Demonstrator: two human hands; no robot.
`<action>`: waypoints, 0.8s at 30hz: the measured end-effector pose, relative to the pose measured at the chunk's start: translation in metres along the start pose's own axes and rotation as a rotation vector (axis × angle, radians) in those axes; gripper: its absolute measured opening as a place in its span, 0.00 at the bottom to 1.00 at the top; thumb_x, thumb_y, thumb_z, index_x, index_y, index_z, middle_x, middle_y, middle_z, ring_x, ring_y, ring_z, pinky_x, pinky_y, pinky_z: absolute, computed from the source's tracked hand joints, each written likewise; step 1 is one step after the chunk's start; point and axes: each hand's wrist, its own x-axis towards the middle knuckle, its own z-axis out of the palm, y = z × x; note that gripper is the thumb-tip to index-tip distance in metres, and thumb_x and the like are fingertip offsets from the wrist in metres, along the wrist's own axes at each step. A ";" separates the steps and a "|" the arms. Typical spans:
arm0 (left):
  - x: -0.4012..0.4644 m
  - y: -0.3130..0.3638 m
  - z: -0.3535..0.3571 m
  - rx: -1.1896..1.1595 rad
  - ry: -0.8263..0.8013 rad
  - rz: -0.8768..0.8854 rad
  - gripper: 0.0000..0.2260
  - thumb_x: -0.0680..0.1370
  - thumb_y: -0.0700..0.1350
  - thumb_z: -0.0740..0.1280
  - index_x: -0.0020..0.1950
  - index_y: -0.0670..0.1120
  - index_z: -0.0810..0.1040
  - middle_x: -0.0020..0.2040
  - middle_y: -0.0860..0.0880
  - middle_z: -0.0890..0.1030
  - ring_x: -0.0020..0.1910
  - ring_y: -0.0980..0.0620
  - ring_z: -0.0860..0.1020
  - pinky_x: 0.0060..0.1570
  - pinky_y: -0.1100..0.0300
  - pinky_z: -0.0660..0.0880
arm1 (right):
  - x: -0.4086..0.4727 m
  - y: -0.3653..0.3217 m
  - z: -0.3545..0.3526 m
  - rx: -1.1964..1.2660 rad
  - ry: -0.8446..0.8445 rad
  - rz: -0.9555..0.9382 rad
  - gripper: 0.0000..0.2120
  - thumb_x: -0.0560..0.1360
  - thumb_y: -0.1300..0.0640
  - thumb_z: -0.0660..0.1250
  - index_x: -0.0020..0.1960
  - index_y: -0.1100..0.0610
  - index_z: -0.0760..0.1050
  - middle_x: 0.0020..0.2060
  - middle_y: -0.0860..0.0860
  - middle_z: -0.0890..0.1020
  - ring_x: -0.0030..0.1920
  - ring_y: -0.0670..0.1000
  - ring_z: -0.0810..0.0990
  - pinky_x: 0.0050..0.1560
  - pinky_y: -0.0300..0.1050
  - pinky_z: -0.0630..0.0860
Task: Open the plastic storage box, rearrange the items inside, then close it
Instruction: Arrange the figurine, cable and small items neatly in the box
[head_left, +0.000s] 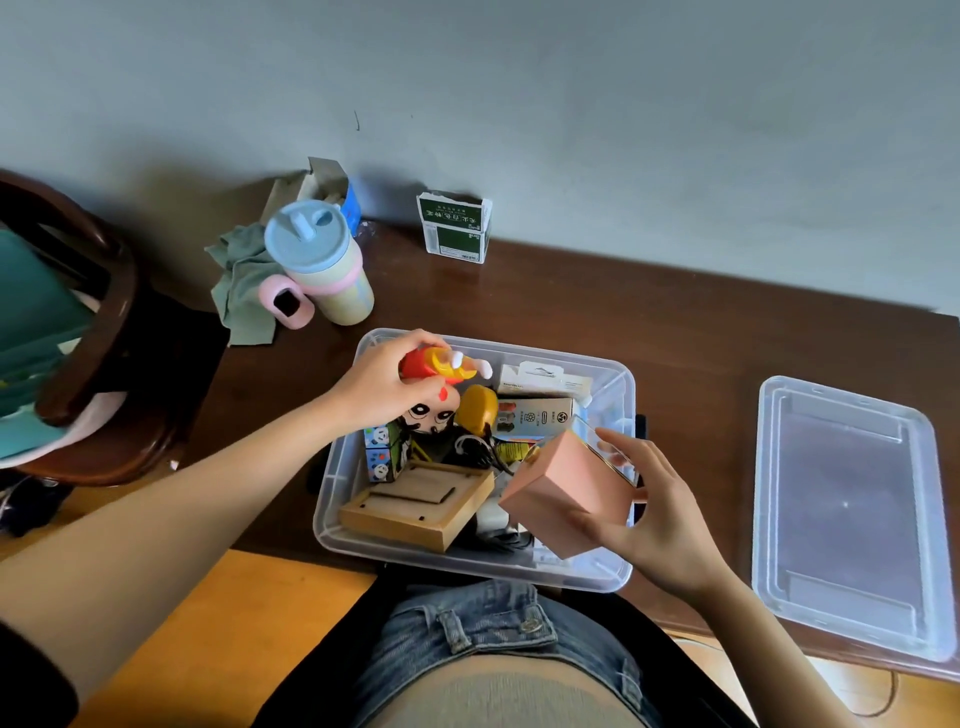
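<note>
The clear plastic storage box (621, 395) stands open on the dark wooden table, right in front of me. My left hand (376, 387) grips a toy figure (434, 395) with a red and yellow hat at the box's far left corner. My right hand (649, 512) holds a pink box (563, 491) tilted over the near right part of the storage box. Inside lie a wooden frame (415, 506), a panda-print carton (382, 449), a yellow object (478, 408), small cartons (535, 415) and dark cables (475, 449). The clear lid (844, 512) lies flat on the table to the right.
A pastel cup with a blue lid (319, 262) and a grey-green cloth (241, 283) stand at the back left, a green and white carton (454, 226) by the wall. A dark wooden chair (111, 332) is at the left. My lap in denim (488, 634) is below the table edge.
</note>
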 end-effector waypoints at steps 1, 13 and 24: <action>-0.001 0.000 0.002 -0.032 0.015 -0.008 0.13 0.74 0.41 0.70 0.56 0.54 0.75 0.50 0.59 0.76 0.51 0.57 0.76 0.50 0.67 0.72 | 0.000 0.000 0.000 -0.001 0.001 -0.003 0.36 0.62 0.51 0.79 0.66 0.42 0.67 0.56 0.41 0.75 0.57 0.41 0.73 0.49 0.42 0.77; -0.015 -0.008 0.027 0.474 0.144 -0.034 0.11 0.75 0.40 0.68 0.57 0.47 0.77 0.56 0.46 0.72 0.56 0.49 0.73 0.56 0.57 0.71 | -0.004 -0.002 -0.001 0.024 0.004 -0.012 0.37 0.62 0.52 0.79 0.66 0.44 0.67 0.57 0.41 0.74 0.58 0.41 0.73 0.51 0.44 0.77; -0.063 0.001 0.044 0.493 -0.686 -0.048 0.27 0.74 0.64 0.64 0.71 0.57 0.64 0.65 0.57 0.67 0.62 0.57 0.68 0.63 0.59 0.68 | 0.001 -0.017 -0.002 -0.402 -0.134 -0.150 0.38 0.62 0.36 0.68 0.70 0.42 0.63 0.61 0.40 0.71 0.58 0.44 0.71 0.48 0.39 0.74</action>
